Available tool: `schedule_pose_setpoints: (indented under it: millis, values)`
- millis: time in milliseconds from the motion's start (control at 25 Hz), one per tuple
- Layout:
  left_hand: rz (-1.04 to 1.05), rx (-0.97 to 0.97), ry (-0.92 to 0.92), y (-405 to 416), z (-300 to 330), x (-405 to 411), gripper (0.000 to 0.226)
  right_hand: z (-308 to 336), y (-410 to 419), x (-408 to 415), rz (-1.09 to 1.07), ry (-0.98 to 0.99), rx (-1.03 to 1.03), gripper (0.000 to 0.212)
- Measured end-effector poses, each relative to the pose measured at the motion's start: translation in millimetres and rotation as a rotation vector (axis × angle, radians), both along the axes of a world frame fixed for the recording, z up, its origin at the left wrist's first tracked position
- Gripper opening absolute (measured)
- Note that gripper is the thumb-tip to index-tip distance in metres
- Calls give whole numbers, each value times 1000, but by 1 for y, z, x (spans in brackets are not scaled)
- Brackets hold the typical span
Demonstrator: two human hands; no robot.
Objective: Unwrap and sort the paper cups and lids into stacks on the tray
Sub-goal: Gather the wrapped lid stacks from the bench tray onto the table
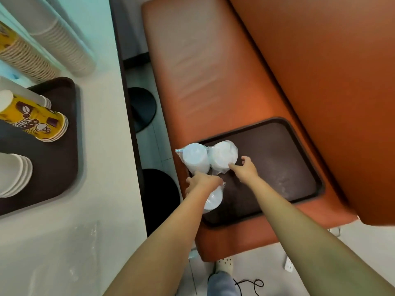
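On the brown tray (288, 167), the left hand (201, 182) grips a wrapped lid stack (212, 199); right hand (248, 167), fingers apart, touches another wrapped stack (222, 159).

Person, head-camera view — both forearms bare, no sleeves visible; left hand (199, 181) and right hand (248, 168) ungloved; blue trouser leg (221, 284) below.

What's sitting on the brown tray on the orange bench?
Three plastic-wrapped white stacks sit on the tray: two side by side, a third partly hidden under the left hand.
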State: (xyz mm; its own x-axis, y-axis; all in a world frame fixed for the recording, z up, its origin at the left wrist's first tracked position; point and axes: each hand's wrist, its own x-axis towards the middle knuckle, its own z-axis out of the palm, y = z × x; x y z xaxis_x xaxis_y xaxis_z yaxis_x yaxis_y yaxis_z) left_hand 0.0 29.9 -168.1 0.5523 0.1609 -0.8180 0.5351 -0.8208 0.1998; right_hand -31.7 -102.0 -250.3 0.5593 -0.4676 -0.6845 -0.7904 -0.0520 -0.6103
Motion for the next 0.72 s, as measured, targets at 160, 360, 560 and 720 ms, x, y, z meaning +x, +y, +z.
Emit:
schedule_pose_setpoints:
  millis: [160, 360, 560, 720]
  values:
    - [11, -117, 155, 9, -22, 3, 92, -17, -6, 27, -98, -55, 173, 90]
    - [-43, -160, 153, 15, -31, 7, 84, -31, -2, 41, -17, -43, 38, 72]
    - [86, -230, 162, 22, -31, 3, 81, -23, 2, 33, -116, -111, 79, 61]
    - [103, -288, 118, 23, -14, -1, 82, -8, -3, 13, -263, -219, 142, 60]
